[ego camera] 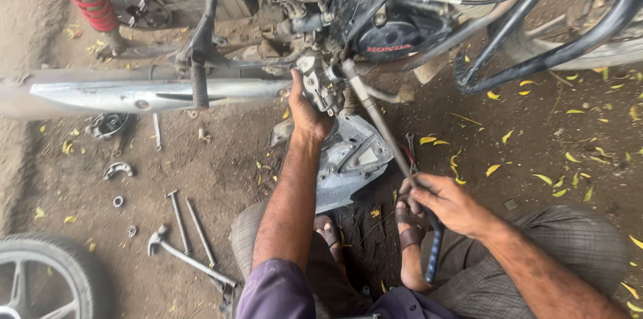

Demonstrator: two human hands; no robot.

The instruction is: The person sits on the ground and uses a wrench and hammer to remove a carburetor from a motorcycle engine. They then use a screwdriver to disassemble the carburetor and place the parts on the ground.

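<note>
Dirt workshop ground (pixel 221 171), yellow leaves scattered, motorcycle frame above. Left hand (pixel 307 110) reaches up, fingers curled round small grey cast-metal engine part (pixel 320 84) under black engine casing (pixel 395 34). Right hand (pixel 447 202) clamped on long steel rod tool with blue-black grip (pixel 382 124); rod tip just beside left fingertips, at metal part. Grey plastic body panel (pixel 351 158) lies below left wrist, between both hands. Steel hammer (pixel 189 259) and two long bolts (pixel 189 222) well left of left forearm. Chrome exhaust pipe (pixel 134 94) left of left fingers.
</note>
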